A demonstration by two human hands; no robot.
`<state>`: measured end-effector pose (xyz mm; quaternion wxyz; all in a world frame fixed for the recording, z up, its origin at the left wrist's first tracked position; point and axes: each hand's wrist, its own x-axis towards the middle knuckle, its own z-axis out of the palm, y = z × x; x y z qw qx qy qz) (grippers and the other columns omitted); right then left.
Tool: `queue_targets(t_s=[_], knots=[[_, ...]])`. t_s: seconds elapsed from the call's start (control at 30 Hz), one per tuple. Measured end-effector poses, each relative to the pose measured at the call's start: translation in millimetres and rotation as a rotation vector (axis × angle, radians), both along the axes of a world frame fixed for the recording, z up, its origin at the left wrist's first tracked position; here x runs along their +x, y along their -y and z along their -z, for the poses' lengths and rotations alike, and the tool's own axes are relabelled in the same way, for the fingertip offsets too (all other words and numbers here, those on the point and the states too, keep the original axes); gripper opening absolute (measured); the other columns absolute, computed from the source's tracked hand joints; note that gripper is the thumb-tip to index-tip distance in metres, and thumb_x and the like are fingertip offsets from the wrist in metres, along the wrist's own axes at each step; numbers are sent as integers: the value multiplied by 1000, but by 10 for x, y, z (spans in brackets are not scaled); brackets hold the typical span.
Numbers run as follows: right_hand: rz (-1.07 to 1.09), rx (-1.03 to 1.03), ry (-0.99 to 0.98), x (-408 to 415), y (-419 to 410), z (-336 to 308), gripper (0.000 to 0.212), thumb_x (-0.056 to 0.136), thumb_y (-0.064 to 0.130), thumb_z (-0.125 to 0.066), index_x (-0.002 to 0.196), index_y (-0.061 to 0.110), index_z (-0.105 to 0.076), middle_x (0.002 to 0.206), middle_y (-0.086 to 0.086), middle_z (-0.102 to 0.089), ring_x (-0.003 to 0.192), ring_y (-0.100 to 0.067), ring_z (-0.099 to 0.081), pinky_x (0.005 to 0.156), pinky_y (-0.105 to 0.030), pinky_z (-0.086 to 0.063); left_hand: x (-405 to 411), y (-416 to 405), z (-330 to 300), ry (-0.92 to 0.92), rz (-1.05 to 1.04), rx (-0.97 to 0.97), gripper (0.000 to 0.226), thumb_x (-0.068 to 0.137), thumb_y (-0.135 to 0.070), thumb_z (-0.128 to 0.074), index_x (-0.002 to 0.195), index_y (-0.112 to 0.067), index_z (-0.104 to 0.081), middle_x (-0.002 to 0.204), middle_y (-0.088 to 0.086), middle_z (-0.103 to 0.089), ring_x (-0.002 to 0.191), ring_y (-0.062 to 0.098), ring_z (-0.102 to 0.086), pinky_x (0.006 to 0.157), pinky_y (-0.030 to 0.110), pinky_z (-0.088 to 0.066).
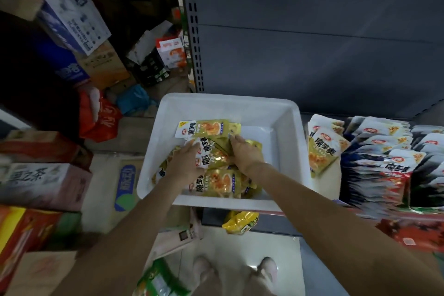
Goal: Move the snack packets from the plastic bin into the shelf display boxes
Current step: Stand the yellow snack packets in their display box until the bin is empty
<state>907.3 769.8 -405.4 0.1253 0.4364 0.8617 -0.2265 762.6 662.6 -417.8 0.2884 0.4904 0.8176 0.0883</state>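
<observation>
White plastic bin (283,113) holding yellow-green snack packets (217,181), left hand (185,163) fingers spread flat on them, right hand (242,151) pinching one packet, shelf display boxes (374,163) right of bin filled with upright packets

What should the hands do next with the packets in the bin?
Probably close both hands, left hand and right hand, on the yellow-green snack packets they rest on in the white plastic bin, then lift them out: matching packets stand on the shelf just right.

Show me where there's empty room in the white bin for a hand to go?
The bare patch is the bin's far right corner, bordered by its back and right walls and the packet pile. A thinner bare strip runs along the back wall. The near left is crowded: both hands, left and right, are on the packets there.
</observation>
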Motion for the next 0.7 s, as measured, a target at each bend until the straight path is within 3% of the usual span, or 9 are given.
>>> queue_targets(t_s=[0.1,0.17,0.27,0.33,0.4,0.5,0.6,0.7], knots=[[-134,58,50,72,44,-3,56,98,15,-45,148,13,-19,145,-12,-35,121,-37,-48,95,-45,-44,-30,-4,-58,34,-1,-32,84,83,-35,-69,150,-18,-21,158,0,-12,145,25,-13,117,39,-19],[-170,42,25,186,-31,-128,38,101,22,-34,138,15,-38,126,-17,-54,112,-37,-55,90,-44,-48,8,-42,-160,20,-33,-10,83,81,-41,-69,148,-17,-26,157,1,-17,144,24,-15,115,38,-21],[-14,34,-206,391,-195,-369,23,99,14,-39,101,17,-62,94,-12,-66,88,-32,-62,76,-37,-51,210,-129,-390,143,-49,274,72,84,-40,-66,144,-18,-32,151,-2,-29,140,18,-24,110,31,-24],[23,16,-334,496,-249,-549,21,97,12,-46,97,16,-67,89,-7,-68,81,-26,-61,74,-35,-48,352,-221,-535,318,-51,416,63,85,-36,-65,140,-19,-38,140,-2,-45,129,15,-41,105,28,-33],[20,-7,-384,577,-283,-711,19,95,17,-53,104,15,-70,94,-3,-70,85,-20,-62,78,-33,-47,446,-340,-605,369,-59,450,47,85,-31,-66,128,-18,-50,122,2,-60,113,18,-56,97,35,-45],[109,-80,-470,741,-382,-901,10,86,25,-68,91,18,-73,92,-1,-72,85,-14,-65,76,-27,-48,524,-467,-668,382,-164,504,16,86,-19,-67,94,-7,-61,85,10,-68,83,26,-65,76,44,-54],[335,-167,-687,979,-526,-1083,12,74,13,-79,79,19,-69,78,0,-72,73,-15,-68,66,-28,-53,641,-540,-745,417,-298,560,19,87,-20,-66,83,-4,-56,78,14,-65,74,27,-62,69,38,-49],[504,-278,-908,1208,-612,-1229,12,76,0,-74,79,7,-65,54,10,-65,50,-1,-61,45,-16,-46,833,-620,-827,489,-370,556,15,86,-15,-67,77,-12,-55,76,6,-63,69,18,-60,69,35,-49]])
